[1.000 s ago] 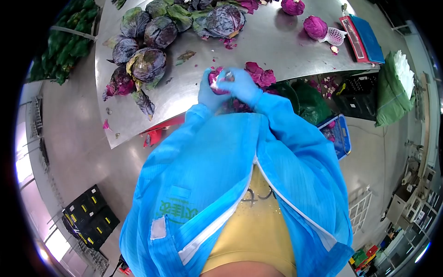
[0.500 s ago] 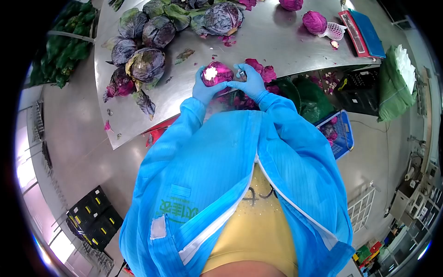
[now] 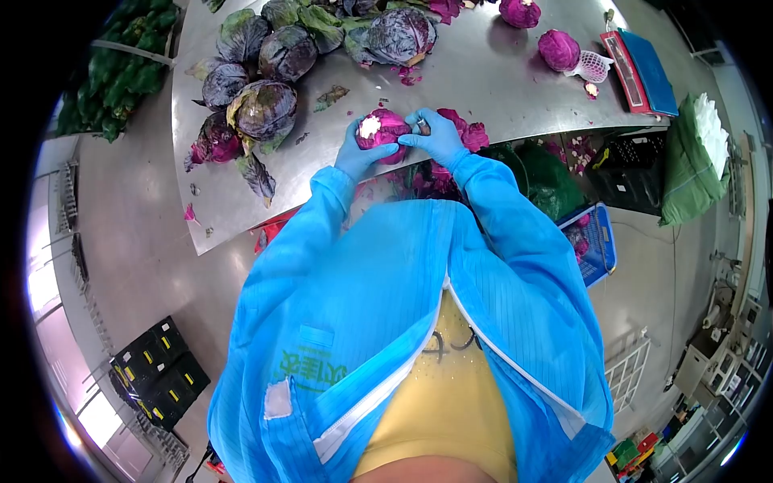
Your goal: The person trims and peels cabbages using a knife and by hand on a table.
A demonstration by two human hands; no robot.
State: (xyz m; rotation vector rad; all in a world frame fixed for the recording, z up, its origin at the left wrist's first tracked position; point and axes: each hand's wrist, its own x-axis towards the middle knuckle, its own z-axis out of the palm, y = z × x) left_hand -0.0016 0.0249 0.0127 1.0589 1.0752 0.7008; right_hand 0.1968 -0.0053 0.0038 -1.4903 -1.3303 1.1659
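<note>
A trimmed red cabbage (image 3: 384, 135), with a pale cut patch at its stem end, sits at the near edge of the steel table. My left hand (image 3: 356, 153) is closed around its left side, thumb along the bottom. My right hand (image 3: 437, 137), also in a blue glove, is at the cabbage's right side, its thumb against the purple leaves. Its curled fingers hold a small metal tool (image 3: 423, 126), mostly hidden, possibly a knife. Loose purple leaves (image 3: 467, 130) lie just beyond the right hand.
Untrimmed cabbages (image 3: 263, 113) with dark outer leaves are heaped on the steel table (image 3: 322, 145) at left. Two trimmed cabbages (image 3: 558, 50) lie at right, one beside a white foam net (image 3: 590, 66). A blue basket (image 3: 596, 245) and a green sack (image 3: 694, 173) stand below right.
The view has shifted slightly, so the table appears a little further right. My right fingers have drawn in closer over the cabbage's right side; the left hand keeps its hold.
</note>
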